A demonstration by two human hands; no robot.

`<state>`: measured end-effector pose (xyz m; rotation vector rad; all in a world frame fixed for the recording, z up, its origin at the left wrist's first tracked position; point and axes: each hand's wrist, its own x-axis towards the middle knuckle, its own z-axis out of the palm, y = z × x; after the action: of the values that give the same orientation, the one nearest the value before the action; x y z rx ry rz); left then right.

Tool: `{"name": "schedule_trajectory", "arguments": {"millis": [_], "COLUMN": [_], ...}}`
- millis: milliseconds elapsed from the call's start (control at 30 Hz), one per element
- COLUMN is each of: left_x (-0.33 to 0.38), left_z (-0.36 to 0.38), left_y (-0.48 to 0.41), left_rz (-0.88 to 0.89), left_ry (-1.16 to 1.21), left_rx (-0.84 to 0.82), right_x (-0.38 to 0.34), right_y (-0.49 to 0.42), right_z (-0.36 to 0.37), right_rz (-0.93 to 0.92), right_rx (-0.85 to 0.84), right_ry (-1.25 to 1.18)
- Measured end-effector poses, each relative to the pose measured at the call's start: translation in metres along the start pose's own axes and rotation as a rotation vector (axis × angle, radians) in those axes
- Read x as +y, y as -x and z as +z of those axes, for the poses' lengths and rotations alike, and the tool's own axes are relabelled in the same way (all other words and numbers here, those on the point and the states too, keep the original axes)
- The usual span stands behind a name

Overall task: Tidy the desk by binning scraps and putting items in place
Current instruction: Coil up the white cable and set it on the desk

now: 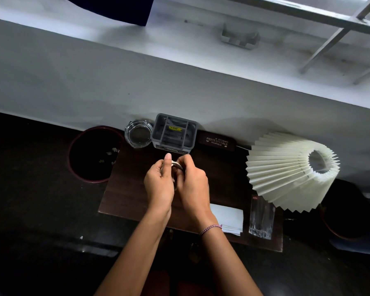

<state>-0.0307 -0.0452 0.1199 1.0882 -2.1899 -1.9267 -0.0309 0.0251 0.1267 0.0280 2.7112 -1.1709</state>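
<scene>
My left hand [158,182] and my right hand [191,180] meet over the middle of the small dark wooden desk [132,189]. Together they pinch a thin white looped cable [176,164] between the fingertips; most of it is hidden by the fingers. Just beyond the hands, against the wall, stands a grey compartmented organiser [174,133] with a yellow-labelled item inside. A dark round bin [94,154] sits on the floor left of the desk, with a few white scraps in it.
A glass ashtray [138,134] stands left of the organiser, a brown spectacle case [217,142] to its right. A pleated white lampshade [291,174] leans at the desk's right end. White folded paper [230,218] and a clear glass tumbler [262,216] lie near the front right edge.
</scene>
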Motion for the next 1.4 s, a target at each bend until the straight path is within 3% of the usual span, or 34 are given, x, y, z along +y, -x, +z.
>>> {"name": "schedule_trajectory", "arguments": {"millis": [100,167,367,533,667,767,1033,1200,1300,1400], "left_x": [-0.001,0.000,0.001,-0.004,-0.006,-0.003,0.000,-0.007,-0.014,-0.014], "left_z": [0.004,0.007,0.010,0.006,0.005,0.007,0.006,0.006,0.004,-0.003], "left_y": [0.002,0.001,-0.004,-0.017,-0.022,-0.022,-0.023,-0.024,-0.026,-0.027], "left_rz": [-0.054,-0.072,-0.175,-0.300,-0.366,-0.421,-0.462,-0.378,-0.160,0.020], "left_ry": [0.081,0.112,0.281,0.341,0.354,0.404,0.484,0.281,0.060,0.023], "left_rx": [0.015,0.026,0.053,0.102,0.085,0.033,-0.190,-0.277,-0.194,-0.209], "right_x": [0.000,-0.002,0.001,0.009,0.016,0.020,0.033,0.039,0.042,0.046], "right_y": [-0.001,0.001,-0.001,-0.011,-0.014,-0.017,-0.016,-0.016,-0.018,-0.020], "right_z": [0.000,0.001,-0.004,-0.023,-0.029,-0.030,-0.033,-0.035,-0.036,-0.040], "right_rz": [-0.061,-0.044,0.028,0.147,-0.042,-0.032,0.382,0.312,0.297,0.306], "right_rx": [0.118,0.139,0.063,-0.152,-0.166,-0.140,-0.345,-0.242,-0.118,-0.077], "right_ry": [0.222,0.226,0.081,-0.357,-0.091,-0.041,-0.715,-0.597,-0.493,-0.472]}}
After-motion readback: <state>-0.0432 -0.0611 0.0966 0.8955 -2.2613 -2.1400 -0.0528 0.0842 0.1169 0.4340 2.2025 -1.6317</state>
